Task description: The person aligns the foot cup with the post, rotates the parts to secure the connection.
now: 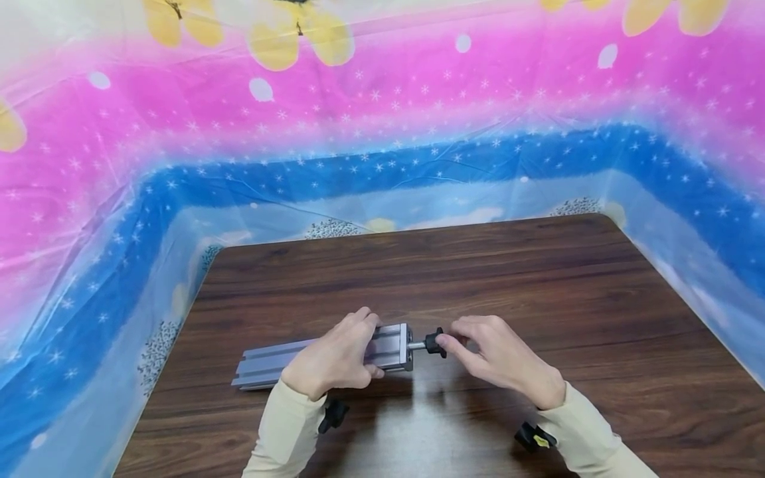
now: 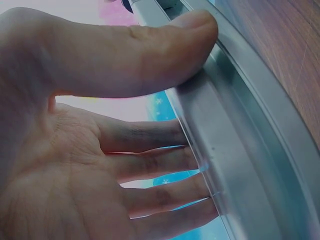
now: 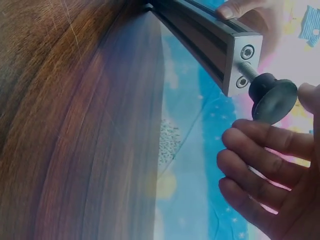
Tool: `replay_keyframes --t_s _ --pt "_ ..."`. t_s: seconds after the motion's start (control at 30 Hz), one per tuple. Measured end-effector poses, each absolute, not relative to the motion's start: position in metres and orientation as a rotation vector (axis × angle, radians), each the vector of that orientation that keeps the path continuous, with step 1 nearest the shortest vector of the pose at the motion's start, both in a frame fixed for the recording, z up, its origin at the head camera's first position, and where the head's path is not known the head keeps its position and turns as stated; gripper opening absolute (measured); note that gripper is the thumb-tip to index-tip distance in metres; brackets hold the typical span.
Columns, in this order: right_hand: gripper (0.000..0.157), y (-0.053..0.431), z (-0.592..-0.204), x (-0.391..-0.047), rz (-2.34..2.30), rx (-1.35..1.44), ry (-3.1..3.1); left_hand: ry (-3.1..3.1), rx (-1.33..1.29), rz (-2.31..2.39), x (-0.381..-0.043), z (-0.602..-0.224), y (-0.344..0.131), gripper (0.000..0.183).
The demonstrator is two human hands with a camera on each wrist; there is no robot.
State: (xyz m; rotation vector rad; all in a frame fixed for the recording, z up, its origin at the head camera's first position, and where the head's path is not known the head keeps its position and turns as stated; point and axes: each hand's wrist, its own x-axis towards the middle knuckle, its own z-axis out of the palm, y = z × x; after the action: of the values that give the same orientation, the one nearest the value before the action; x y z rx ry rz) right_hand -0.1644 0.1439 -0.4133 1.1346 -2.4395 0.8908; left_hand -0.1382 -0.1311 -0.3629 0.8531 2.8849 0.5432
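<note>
Gripping the bar (image 1: 263, 367) with the left hand (image 1: 335, 355) near its plated end, head view; bar is over the table (image 1: 538, 285). Right hand (image 1: 502, 352) at the knob (image 1: 433, 342) on that end. Left wrist: thumb on one side of bar, fingers nearly straight against the opposite edge. Right wrist: stud (image 3: 247, 70) exits end plate (image 3: 232, 75) between two screws; thumb and index loosely pinch knob rim, other fingers curved, off it.

A patterned cloth (image 1: 418, 116) is hanging around the table (image 1: 508, 265), showing pink and blue bands (image 1: 335, 179) with white snowflakes (image 1: 375, 95). The dark wood-grain table is reflecting pale light (image 1: 427, 415).
</note>
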Motion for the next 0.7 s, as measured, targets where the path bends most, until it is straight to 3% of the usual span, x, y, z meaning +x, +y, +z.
replay_keyframes --t_s 0.13,0.27,0.37,0.7 --pt "0.012 0.148 -0.41 -0.162 0.9 1.093 -2.481 2.888 0.851 0.545 -0.138 -0.363 -0.131 0.041" --pt "0.046 0.154 -0.408 -0.161 0.882 1.184 -2.394 2.888 0.849 0.544 -0.138 -0.363 -0.132 0.041" --pt "0.057 0.156 -0.408 -0.162 0.889 1.29 -2.308 2.891 0.845 0.546 -0.138 -0.362 -0.131 0.04" --pt "0.028 0.153 -0.413 -0.162 0.913 1.26 -2.319 2.888 0.842 0.554 -0.137 -0.363 -0.13 0.042"
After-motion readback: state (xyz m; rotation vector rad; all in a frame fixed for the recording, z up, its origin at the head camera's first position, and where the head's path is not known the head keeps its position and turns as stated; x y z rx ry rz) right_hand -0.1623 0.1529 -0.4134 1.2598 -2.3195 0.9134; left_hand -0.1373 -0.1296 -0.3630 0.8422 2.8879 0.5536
